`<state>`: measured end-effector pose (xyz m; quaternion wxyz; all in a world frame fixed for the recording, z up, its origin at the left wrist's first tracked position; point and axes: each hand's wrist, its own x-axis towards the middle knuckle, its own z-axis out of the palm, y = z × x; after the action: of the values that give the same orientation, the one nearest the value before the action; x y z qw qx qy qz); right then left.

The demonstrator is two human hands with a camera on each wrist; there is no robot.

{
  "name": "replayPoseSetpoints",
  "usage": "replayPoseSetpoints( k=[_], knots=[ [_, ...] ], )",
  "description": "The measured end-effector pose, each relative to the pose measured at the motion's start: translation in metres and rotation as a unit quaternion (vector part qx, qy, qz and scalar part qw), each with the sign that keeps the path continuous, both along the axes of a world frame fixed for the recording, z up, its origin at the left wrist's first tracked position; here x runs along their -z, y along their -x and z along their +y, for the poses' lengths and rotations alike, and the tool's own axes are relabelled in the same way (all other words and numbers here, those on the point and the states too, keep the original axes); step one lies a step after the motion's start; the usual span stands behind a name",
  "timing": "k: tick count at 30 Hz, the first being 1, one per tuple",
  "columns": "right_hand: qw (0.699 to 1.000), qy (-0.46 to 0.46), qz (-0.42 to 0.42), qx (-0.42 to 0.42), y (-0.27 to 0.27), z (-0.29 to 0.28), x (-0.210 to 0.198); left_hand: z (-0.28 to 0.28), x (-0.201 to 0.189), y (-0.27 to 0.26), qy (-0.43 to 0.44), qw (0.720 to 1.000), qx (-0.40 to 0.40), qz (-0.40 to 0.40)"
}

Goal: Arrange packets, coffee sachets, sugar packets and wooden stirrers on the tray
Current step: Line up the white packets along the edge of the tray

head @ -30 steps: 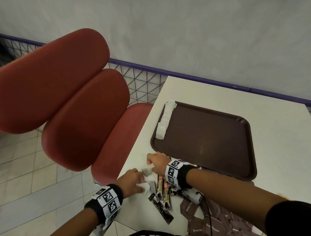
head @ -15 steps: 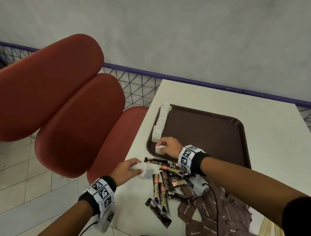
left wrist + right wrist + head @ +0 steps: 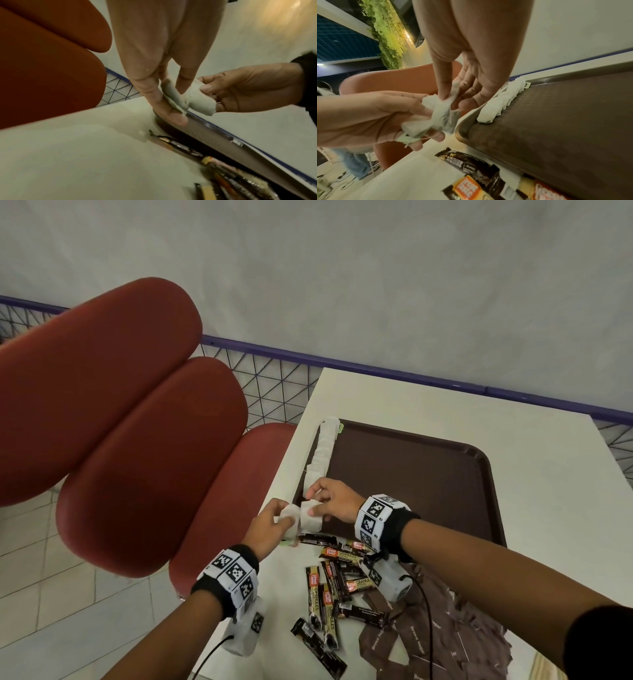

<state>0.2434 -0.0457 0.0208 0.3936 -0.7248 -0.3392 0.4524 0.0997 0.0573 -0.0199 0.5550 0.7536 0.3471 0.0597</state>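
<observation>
white packets (image 3: 301, 517) pinched between both hands (image 3: 298, 513)

A row of white packets (image 3: 322, 453) lines the brown tray's (image 3: 445, 474) left edge. More white packets (image 3: 303, 517) hang just off its near-left corner. Dark coffee sachets (image 3: 332, 587) and brown sugar packets (image 3: 428, 645) lie scattered on the bench.

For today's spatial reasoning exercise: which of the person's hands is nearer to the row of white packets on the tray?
Right. The right hand is at the near end of the row of white packets, over the tray corner. The left hand is off the tray's edge, farther away.
</observation>
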Motion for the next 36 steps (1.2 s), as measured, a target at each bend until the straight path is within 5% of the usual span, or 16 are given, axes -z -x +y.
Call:
replayPoseSetpoints(
  k=[7,18,36],
  knots=[
    [0.998,-0.019,-0.036,0.038,-0.001,0.006,0.007,-0.01,0.0,-0.01,0.075,0.996,-0.009,-0.041],
    [0.99,-0.065,-0.075,0.098,-0.004,0.004,0.021,0.0,0.005,-0.016,0.038,0.995,-0.066,-0.06],
    [0.984,-0.053,-0.087,0.145,-0.007,0.006,0.032,0.001,0.004,-0.029,-0.012,0.997,-0.053,-0.063]
  ],
)
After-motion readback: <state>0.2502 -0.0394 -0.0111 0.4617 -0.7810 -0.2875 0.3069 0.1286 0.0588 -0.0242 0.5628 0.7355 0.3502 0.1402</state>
